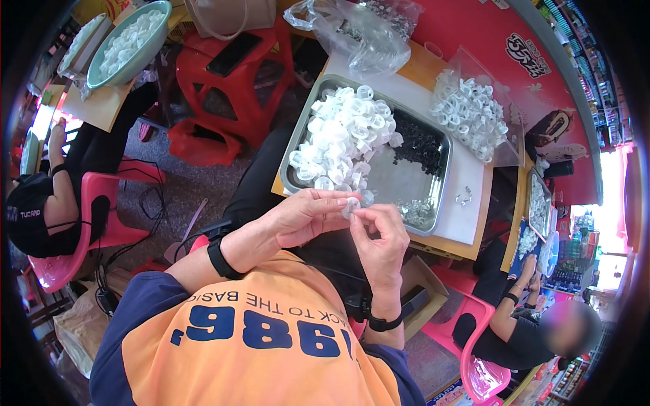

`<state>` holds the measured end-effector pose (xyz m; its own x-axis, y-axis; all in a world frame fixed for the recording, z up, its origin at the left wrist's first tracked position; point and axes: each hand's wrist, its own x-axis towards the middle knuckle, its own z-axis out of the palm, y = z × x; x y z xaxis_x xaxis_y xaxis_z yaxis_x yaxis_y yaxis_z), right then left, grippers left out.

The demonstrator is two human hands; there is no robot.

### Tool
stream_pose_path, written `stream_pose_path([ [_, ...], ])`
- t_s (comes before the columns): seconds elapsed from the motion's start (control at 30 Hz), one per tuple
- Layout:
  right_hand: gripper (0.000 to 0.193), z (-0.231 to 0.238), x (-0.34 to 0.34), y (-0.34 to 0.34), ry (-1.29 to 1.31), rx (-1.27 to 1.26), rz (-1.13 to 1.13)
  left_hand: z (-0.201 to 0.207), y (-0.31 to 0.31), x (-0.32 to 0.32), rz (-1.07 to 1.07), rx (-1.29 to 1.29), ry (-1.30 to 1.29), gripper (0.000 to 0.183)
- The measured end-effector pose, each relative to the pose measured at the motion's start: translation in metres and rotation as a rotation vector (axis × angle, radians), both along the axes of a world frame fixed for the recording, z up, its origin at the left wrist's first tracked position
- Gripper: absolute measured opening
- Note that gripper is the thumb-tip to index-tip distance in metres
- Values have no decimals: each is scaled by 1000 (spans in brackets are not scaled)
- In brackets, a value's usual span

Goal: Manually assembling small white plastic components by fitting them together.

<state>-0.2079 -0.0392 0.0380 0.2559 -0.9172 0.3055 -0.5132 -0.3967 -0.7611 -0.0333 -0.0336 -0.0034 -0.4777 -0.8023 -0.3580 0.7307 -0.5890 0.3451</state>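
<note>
A small translucent white plastic piece [351, 207], round and cap-like, is pinched between the thumb and fingers of my left hand [308, 215]. My right hand [380, 237] has its thumb and fingers closed right beside that piece, its fingertips touching it; anything small between them is too hidden to make out. Just beyond my hands is a metal tray [443, 179]. A big heap of white plastic pieces [345, 132] fills its left side. Small black parts [418, 145] lie in its far right corner, and tiny clear or metallic parts [414, 211] in the near right corner.
A clear bag of white pieces [470, 115] lies right of the tray, with a few tiny metal parts [464, 197] near it. Another plastic bag [369, 40] is behind. Red stools [230, 88] bear a phone [234, 54]. People sit left [51, 210] and right [518, 331].
</note>
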Motion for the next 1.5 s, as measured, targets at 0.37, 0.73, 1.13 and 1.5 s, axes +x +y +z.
stream_pose_path([
  [0.37, 14, 0, -2, 1, 66, -44, -18, 1, 1, -1, -23, -31, -87, 40],
  [0.73, 13, -2, -3, 5, 245, -185, 90, -2, 4, -3, 2, -58, -108, 39],
  [1.13, 25, 4, -1, 8, 246, -283, 67, 0, 6, -4, -3, -21, 8, 37],
  [1.5, 10, -5, -32, -47, 99, -3, -150, 8, 8, -2, -35, -7, -8, 38],
])
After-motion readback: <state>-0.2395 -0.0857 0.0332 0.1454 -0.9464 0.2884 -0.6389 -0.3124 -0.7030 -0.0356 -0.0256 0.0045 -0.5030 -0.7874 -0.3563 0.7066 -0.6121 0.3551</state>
